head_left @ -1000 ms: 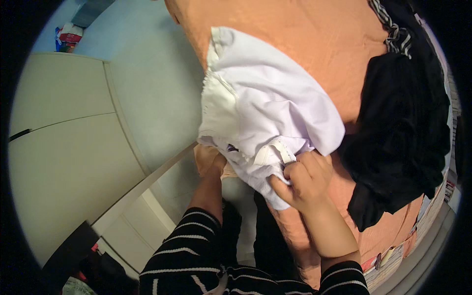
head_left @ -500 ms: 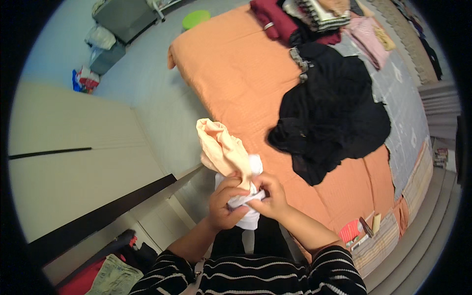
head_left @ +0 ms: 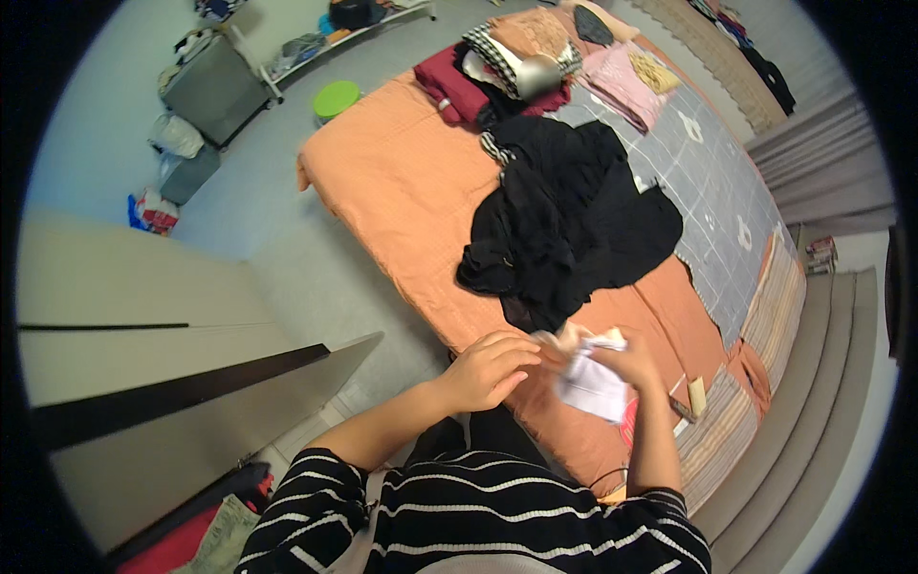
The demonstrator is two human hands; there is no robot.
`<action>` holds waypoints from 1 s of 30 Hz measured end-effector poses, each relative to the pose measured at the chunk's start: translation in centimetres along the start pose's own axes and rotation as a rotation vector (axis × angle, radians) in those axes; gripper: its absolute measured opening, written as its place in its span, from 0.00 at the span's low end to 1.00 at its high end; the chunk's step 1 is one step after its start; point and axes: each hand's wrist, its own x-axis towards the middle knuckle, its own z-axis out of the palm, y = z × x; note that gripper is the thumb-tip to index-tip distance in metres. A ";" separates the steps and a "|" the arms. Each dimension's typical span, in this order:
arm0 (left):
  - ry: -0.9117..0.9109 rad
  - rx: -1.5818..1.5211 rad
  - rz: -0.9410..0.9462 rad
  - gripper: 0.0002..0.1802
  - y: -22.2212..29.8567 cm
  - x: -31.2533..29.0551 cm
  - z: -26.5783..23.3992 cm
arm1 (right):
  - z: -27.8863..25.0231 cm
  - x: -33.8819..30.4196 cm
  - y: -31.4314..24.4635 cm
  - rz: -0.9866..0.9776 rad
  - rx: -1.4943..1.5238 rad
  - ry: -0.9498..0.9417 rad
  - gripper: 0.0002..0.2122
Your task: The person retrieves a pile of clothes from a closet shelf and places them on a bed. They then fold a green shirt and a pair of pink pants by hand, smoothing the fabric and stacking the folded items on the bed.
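Over the near edge of the bed, my right hand (head_left: 631,362) grips a white cloth (head_left: 591,390), which hangs down below its fingers. A bit of peach-coloured cloth (head_left: 572,337) shows at the top of the white one, partly blurred. My left hand (head_left: 492,371) is just left of it, fingers stretched out and thumb apart, with nothing in it. Whether its fingertips touch the cloth is too blurred to tell. Beyond both hands a rumpled black garment (head_left: 574,220) lies spread on the orange bed cover (head_left: 382,182).
Folded clothes (head_left: 521,48) are stacked at the bed's far end, beside a pink folded cloth (head_left: 626,86). To the left, a cabinet door (head_left: 191,421) stands open. A green-topped stool or bin (head_left: 336,99) is past the bed's far left corner. Small items (head_left: 696,397) lie near right.
My right hand has carried the white and peach cloth to the right, over the bed. My left hand has let go of it and its fingers have straightened. The view has shifted right.
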 end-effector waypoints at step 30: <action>0.799 2.085 -0.448 0.18 52.5 -27.1 -17.6 | 38.0 -30.5 -31.5 -1.759 -0.206 -1.540 0.14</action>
